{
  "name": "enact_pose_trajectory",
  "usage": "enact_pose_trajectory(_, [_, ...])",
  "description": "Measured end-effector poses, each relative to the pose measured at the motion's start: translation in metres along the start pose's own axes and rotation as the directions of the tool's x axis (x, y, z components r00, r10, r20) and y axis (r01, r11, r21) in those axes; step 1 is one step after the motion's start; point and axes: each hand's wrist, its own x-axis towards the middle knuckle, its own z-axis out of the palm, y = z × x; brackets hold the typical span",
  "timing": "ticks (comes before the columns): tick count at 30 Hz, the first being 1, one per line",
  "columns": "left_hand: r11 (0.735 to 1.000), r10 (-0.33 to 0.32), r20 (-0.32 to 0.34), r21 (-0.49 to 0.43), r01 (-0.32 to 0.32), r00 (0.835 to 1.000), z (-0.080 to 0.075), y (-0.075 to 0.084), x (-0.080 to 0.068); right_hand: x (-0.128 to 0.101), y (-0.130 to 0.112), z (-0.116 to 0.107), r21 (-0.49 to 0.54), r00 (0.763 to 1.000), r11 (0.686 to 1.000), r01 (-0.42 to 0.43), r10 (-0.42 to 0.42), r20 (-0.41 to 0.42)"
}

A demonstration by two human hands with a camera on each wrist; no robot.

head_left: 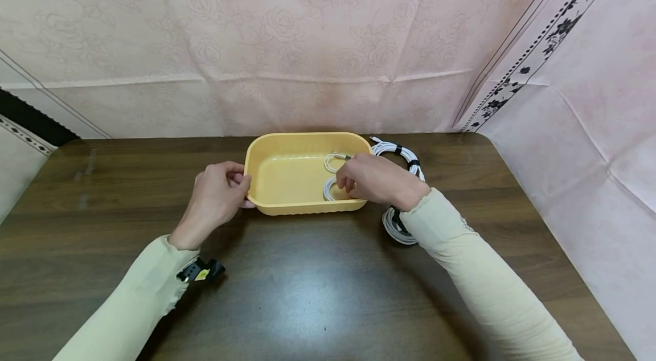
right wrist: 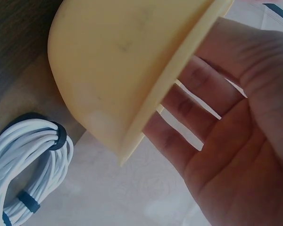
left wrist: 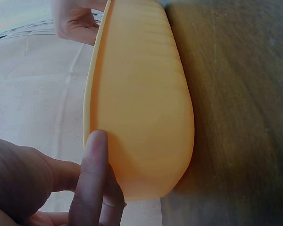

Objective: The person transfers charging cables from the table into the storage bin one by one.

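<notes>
A yellow plastic tray (head_left: pixel 287 207) lies on the table, its long side toward me. At its left end my left hand (head_left: pixel 217 190) pinches the rim; the left wrist view shows a finger (left wrist: pixel 95 150) against the outer wall. My right hand (head_left: pixel 376 179) reaches over the tray's right end, its fingers curled down at a coiled white cable (head_left: pixel 329 189) inside. A thin white loop with a plug end (head_left: pixel 333 164) shows just beyond those fingers. In the right wrist view, the tray wall hides the fingertips of the right hand (right wrist: pixel 236 122).
To the tray's right, partly under my right forearm, lies more coiled white cable (head_left: pixel 407 153) with black straps. A grey-white coil (head_left: pixel 400 230) sits nearer to me. A pink patterned cloth (head_left: pixel 307 65) hangs behind the brown wooden table (head_left: pixel 287 281).
</notes>
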Motion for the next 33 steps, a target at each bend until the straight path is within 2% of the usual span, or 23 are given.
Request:
enact_pose_trajectory(19, [1.000, 0.005, -0.011, 0.001, -0.005, 1.000, 0.0005, -0.0002, 0.0001, -0.0049, 0.0010, -0.0015, -0.013, 1.000, 1.000, -0.028, 0.028, 0.007])
enact_pose_trajectory(33, [1.000, 0.015, -0.008, 0.000, -0.015, 1.000, 0.0004, -0.0006, -0.0004, -0.0074, -0.0002, -0.0024, -0.021, 1.000, 1.000, -0.014, 0.013, -0.008])
